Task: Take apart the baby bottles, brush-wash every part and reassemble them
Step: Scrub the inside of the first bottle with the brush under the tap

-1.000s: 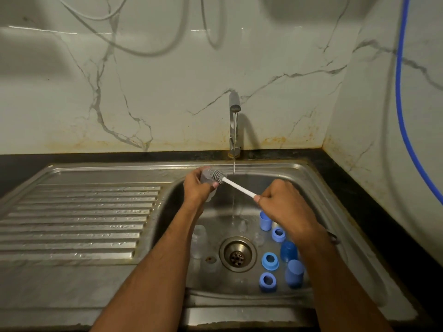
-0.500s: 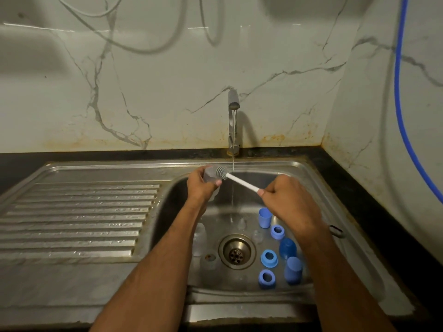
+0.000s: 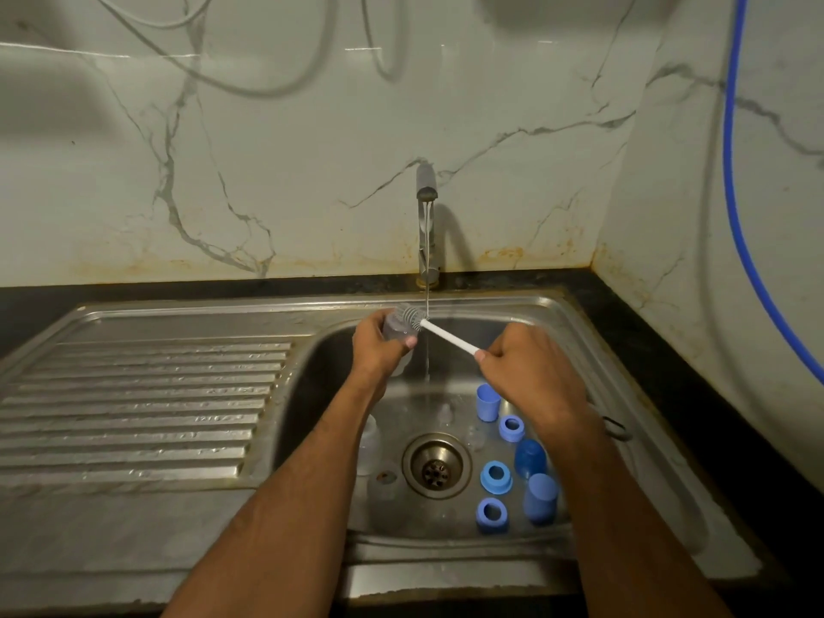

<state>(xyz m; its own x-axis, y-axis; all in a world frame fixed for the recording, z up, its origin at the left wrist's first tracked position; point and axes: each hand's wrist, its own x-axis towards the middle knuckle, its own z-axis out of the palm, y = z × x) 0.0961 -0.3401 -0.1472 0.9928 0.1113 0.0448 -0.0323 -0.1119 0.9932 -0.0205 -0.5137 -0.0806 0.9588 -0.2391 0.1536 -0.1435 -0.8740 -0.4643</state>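
My left hand (image 3: 376, 347) grips a clear baby bottle (image 3: 396, 326) above the sink basin, its mouth turned to the right. My right hand (image 3: 521, 372) holds the white handle of a bottle brush (image 3: 446, 335); its grey bristle head sits at the bottle's mouth, partly inside. A thin stream of water from the tap (image 3: 426, 225) falls just right of the bristles. On the basin floor lie blue caps (image 3: 487, 402) and blue screw rings (image 3: 496, 476). Another clear bottle (image 3: 369, 443) stands beside my left forearm, partly hidden.
The steel sink (image 3: 624, 394) has a drain (image 3: 436, 471) in the middle and a ribbed draining board (image 3: 133, 408) to the left. A marble wall stands behind and to the right, with a blue hose (image 3: 740, 225) hanging down it. A black counter edges the sink.
Both hands have risen a little toward the tap, and the brush head has come up close to the water stream. The parts in the basin have not moved.
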